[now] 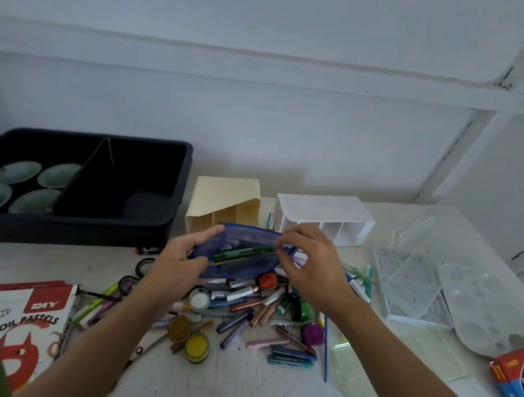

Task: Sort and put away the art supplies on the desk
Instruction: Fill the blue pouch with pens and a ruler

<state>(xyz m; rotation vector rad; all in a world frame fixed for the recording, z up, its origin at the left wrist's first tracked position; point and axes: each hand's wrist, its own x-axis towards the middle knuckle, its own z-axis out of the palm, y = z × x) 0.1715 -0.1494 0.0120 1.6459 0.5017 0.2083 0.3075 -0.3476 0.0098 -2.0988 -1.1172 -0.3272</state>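
Observation:
A blue mesh pencil pouch [242, 267] is held up over the desk, its mouth open, with a green pen [242, 251] and other sticks lying inside. My left hand [180, 262] grips the pouch's left end. My right hand [313, 270] pinches the pouch's right end near the zipper. Under the pouch lies a heap of pastels, markers and crayons [256, 316] with small paint pots [197, 346] and a purple ball [312, 333].
A black bin [152, 218] with green bowls stands back left. A cream organizer [225, 205] and a white organizer [324, 217] stand behind the pouch. Clear plastic trays [415, 283] lie right, an oil pastel box [6, 332] front left, an orange-blue box [522, 378] far right.

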